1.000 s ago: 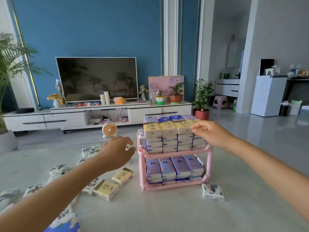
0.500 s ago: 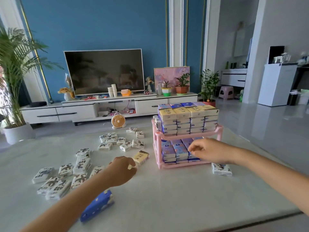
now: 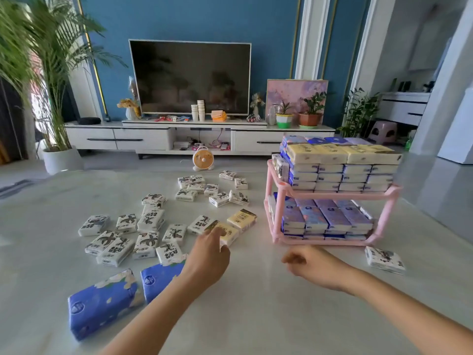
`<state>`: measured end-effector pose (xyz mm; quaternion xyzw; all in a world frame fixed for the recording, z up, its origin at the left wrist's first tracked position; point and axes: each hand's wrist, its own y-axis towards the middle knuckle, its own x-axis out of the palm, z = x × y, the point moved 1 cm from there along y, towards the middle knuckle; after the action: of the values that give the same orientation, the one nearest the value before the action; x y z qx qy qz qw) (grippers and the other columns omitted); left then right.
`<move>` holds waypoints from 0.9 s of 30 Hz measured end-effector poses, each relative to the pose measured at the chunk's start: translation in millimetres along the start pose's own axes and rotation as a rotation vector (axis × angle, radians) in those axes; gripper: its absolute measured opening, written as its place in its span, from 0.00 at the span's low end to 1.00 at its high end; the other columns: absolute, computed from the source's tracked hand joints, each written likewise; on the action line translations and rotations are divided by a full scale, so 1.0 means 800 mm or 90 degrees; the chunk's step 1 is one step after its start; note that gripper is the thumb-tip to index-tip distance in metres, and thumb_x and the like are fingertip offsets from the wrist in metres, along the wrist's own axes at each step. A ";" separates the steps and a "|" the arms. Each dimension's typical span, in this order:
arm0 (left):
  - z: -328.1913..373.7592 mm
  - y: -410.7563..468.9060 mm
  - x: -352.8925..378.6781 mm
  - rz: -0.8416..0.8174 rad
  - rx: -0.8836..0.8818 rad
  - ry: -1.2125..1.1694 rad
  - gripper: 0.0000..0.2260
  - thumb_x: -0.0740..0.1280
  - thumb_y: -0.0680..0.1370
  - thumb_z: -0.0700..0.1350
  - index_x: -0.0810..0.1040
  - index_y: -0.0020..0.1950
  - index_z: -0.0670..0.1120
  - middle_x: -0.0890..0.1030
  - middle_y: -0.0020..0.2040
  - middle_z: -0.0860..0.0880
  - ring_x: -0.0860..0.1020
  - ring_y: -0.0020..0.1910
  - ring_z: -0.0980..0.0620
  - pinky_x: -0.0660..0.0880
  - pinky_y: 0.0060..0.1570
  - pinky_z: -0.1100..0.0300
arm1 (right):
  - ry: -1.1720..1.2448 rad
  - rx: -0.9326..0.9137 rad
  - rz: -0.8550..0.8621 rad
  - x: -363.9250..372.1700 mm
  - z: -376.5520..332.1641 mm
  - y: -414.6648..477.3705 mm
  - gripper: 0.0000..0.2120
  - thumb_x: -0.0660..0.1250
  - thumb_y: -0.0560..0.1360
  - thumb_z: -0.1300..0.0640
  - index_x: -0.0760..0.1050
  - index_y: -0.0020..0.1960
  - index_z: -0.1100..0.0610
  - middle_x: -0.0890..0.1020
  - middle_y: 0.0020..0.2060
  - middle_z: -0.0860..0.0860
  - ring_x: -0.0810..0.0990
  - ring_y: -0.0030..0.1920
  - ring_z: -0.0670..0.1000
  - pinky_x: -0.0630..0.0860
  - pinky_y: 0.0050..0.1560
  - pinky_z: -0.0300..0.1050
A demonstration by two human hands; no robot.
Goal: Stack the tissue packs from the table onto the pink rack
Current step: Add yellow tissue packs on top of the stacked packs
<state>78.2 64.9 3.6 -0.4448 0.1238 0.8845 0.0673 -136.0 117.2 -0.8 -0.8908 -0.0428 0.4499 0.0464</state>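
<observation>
A pink two-shelf rack [image 3: 384,201] stands at the table's right, both shelves filled with tissue packs; yellow packs [image 3: 343,152] top the upper stack. Two yellow packs lie left of the rack: a near one [image 3: 230,233] and a far one [image 3: 242,219]. My left hand [image 3: 207,254] reaches to the near yellow pack, fingertips touching its near end. My right hand [image 3: 312,267] hovers low over the table in front of the rack, fingers loosely curled, holding nothing. Several white packs with black print [image 3: 148,221] are scattered to the left.
Two larger blue packs [image 3: 102,301] lie near the front left. One white pack [image 3: 384,260] sits right of the rack's front corner. The marble table [image 3: 268,316] drops off to the floor on the right. A TV cabinet, fan and plants stand beyond.
My right hand has come down from the rack's top to the table in front of it. My left hand has moved onto the near yellow pack. The view pulled back and tilted.
</observation>
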 end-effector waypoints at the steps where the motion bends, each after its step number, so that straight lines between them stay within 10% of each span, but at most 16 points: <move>1: -0.002 0.004 -0.002 0.009 0.000 -0.017 0.17 0.59 0.78 0.39 0.70 0.67 0.45 0.73 0.66 0.45 0.72 0.62 0.48 0.68 0.55 0.60 | 0.011 -0.010 0.007 0.011 -0.004 0.011 0.10 0.61 0.76 0.62 0.76 0.55 0.55 0.77 0.46 0.48 0.74 0.43 0.43 0.69 0.39 0.26; 13: -0.112 0.039 -0.059 0.014 -0.151 0.087 0.22 0.58 0.72 0.32 0.70 0.66 0.43 0.72 0.63 0.42 0.72 0.60 0.43 0.72 0.58 0.49 | -0.014 -0.070 0.126 0.095 -0.105 0.138 0.28 0.64 0.73 0.57 0.60 0.71 0.58 0.67 0.66 0.56 0.65 0.67 0.54 0.64 0.66 0.46; 19: -0.160 0.047 -0.060 -0.025 -0.221 0.128 0.14 0.63 0.76 0.45 0.72 0.60 0.41 0.75 0.58 0.44 0.75 0.53 0.46 0.74 0.54 0.53 | -0.141 0.004 0.092 0.094 -0.120 0.174 0.31 0.64 0.73 0.51 0.56 0.71 0.57 0.66 0.66 0.59 0.64 0.67 0.59 0.65 0.65 0.51; 27: -0.136 0.068 -0.038 0.000 -0.357 0.106 0.30 0.63 0.72 0.64 0.72 0.61 0.40 0.72 0.60 0.40 0.73 0.59 0.42 0.72 0.54 0.53 | -0.259 -0.022 0.114 0.108 -0.097 0.155 0.24 0.58 0.75 0.54 0.60 0.70 0.54 0.69 0.64 0.59 0.65 0.64 0.60 0.63 0.64 0.49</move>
<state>167.6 -17.8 -26.0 -0.5173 -0.1203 0.8445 -0.0688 -17.8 1.0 -38.7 -0.7824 0.0201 0.6222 -0.0182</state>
